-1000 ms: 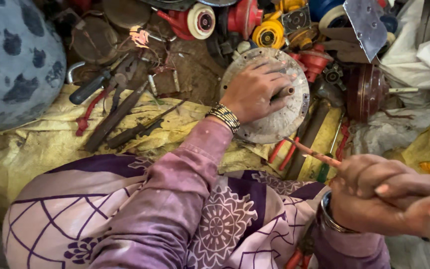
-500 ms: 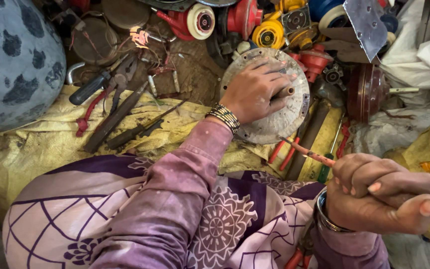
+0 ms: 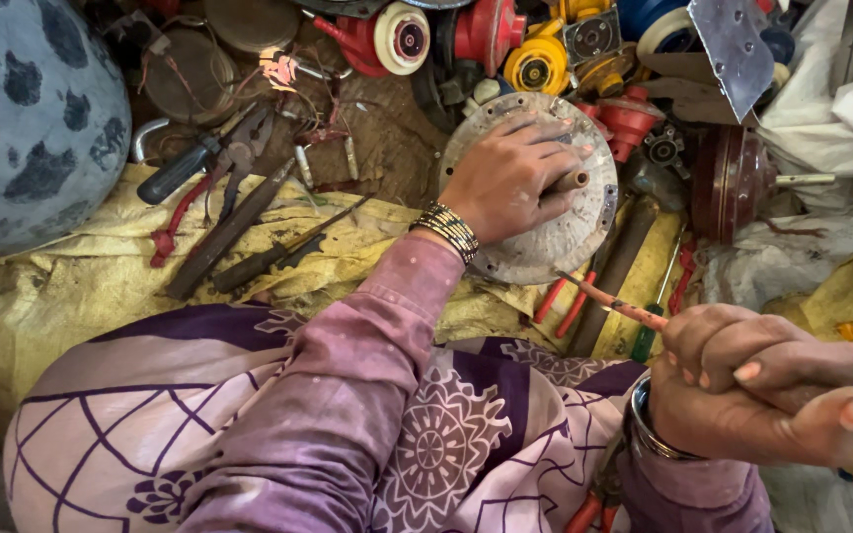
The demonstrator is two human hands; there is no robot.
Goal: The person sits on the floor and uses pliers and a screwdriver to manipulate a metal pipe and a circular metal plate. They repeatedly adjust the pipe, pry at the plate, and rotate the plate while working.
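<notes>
Two bare hands are at work over our lap, which is draped in purple patterned cloth (image 3: 249, 415). Nearest us, our right hand (image 3: 752, 390) is curled into a closed fist around a thin reddish tool (image 3: 614, 304), whose tip points up and left toward a round grey metal plate (image 3: 584, 217). Just beyond, our left hand (image 3: 510, 178), with bangles at the wrist, lies spread on the plate, fingers folded over the short stub (image 3: 573, 182) at its centre. The plate rests on a yellow sack (image 3: 71, 286). Farther off lie pliers (image 3: 239, 158) and red and yellow machine parts (image 3: 535, 59).
</notes>
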